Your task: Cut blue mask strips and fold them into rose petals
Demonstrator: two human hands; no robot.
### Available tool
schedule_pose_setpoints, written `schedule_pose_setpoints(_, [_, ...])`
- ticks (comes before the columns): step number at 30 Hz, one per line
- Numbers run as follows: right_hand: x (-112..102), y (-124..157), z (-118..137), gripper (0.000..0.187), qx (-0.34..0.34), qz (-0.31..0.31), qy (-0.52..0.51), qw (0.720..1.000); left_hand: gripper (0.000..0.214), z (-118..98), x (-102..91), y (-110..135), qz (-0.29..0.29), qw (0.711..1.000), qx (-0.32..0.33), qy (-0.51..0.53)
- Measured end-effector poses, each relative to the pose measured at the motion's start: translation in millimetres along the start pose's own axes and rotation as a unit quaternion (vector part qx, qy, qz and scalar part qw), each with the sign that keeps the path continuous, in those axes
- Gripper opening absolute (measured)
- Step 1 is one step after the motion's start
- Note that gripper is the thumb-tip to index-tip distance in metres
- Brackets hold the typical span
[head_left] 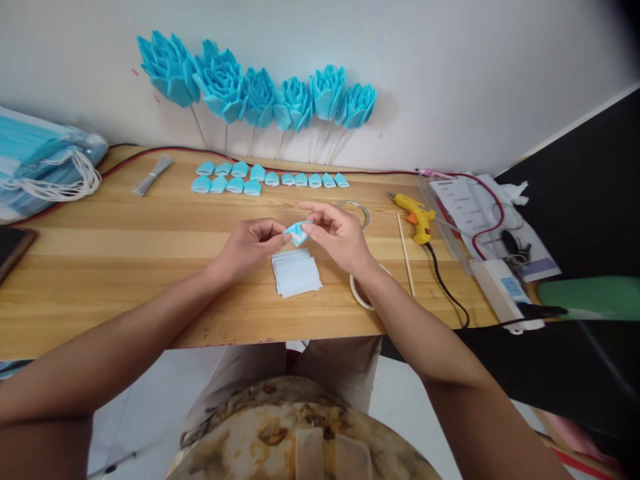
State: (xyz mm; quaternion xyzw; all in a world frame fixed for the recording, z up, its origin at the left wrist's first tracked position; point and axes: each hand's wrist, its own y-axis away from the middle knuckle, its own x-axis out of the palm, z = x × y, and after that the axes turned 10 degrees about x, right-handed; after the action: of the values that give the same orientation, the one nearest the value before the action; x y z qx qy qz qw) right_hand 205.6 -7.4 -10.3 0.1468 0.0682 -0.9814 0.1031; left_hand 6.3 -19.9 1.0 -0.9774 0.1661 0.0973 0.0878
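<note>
Between my two hands is a small folded blue-and-white fabric piece (pixel 298 235), held above the wooden table. My left hand (pixel 254 245) pinches its left edge with thumb and fingertips. On the other side, my right hand (pixel 340 233) grips it between thumb and fingers. Just below lies a stack of pale cut fabric pieces (pixel 299 275). Several folded blue petals (pixel 240 169) are lined up in rows behind my hands. A tape roll (pixel 367 293) sits partly under my right forearm, and another ring of tape (pixel 361 208) is behind my right hand.
Blue fabric flowers (pixel 220 80) on sticks lean against the wall. At right are a yellow glue gun (pixel 419 215), a thin stick (pixel 405 253), a power strip (pixel 505 293) and papers (pixel 530 247). Bagged face masks (pixel 45 160), a wire bundle (pixel 153 176) and a phone (pixel 14 248) lie left.
</note>
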Motion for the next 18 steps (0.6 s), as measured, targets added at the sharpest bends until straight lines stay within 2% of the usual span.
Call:
schedule_pose_setpoints(3, [-1.3, -2.0, -0.4, 0.033, -0.002, -0.019, -0.001, 1.000, 0.025, 1.6, -5.9, -2.3, -0.024, 0.998, 0.038, -0.041])
schedule_pose_setpoints(5, [-4.0, -4.7, -0.6, 0.032, -0.009, -0.051, 0.000, 0.999, 0.020, 1.5, -14.5, -5.1, -0.041, 0.984, 0.094, -0.142])
schedule_pose_setpoints(6, [-5.6, -6.4, -0.9, 0.031, -0.012, -0.070, -0.005, 0.997, 0.018, 1.3, -19.4, -6.9, -0.050, 0.967, 0.127, -0.216])
schedule_pose_setpoints(8, [-8.7, -9.7, -1.8, 0.030, -0.016, -0.099, -0.026, 0.995, 0.016, 1.9, -28.4, -11.2, -0.067, 0.914, 0.174, -0.361])
schedule_pose_setpoints(10, [-10.4, -12.5, -3.1, 0.028, -0.017, -0.115, -0.045, 0.992, 0.019, 6.1, -33.8, -16.6, -0.063, 0.868, 0.176, -0.461])
schedule_pose_setpoints(15, [-9.4, -15.0, -5.5, 0.026, -0.017, -0.115, -0.063, 0.991, 0.030, 27.6, -33.9, -31.2, 0.053, 0.794, 0.149, -0.586])
schedule_pose_setpoints(18, [-9.2, -15.3, -5.5, 0.025, -0.026, -0.123, -0.067, 0.990, 0.033, 33.9, -33.0, -35.8, 0.083, 0.744, 0.159, -0.643])
